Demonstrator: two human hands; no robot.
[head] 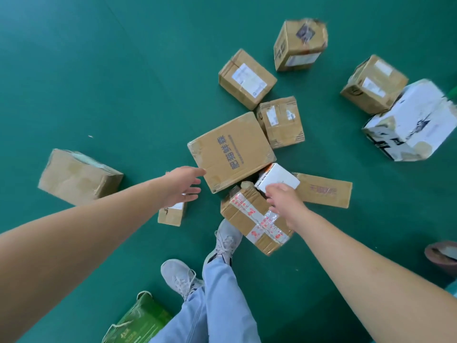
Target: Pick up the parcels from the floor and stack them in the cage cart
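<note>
1. The left hand (181, 185) reaches out with fingers spread and loose, holding nothing; its fingertips are at the near left corner of the large brown parcel (231, 152) printed with blue characters, though actual contact cannot be told.
2. The right hand (284, 201) hangs with fingers loosely curled downward, its grip empty, over the small white box (278, 178) and the parcel crossed with red-printed tape (254, 219).
3. The large parcel lies tilted on top of that cluster, between the two hands.
4. A flat brown parcel (324, 190) lies just right of the right hand.
5. A small box (171, 214) sits on the green floor (99, 82) beneath the left wrist.
6. More parcels lie scattered further out.
</note>
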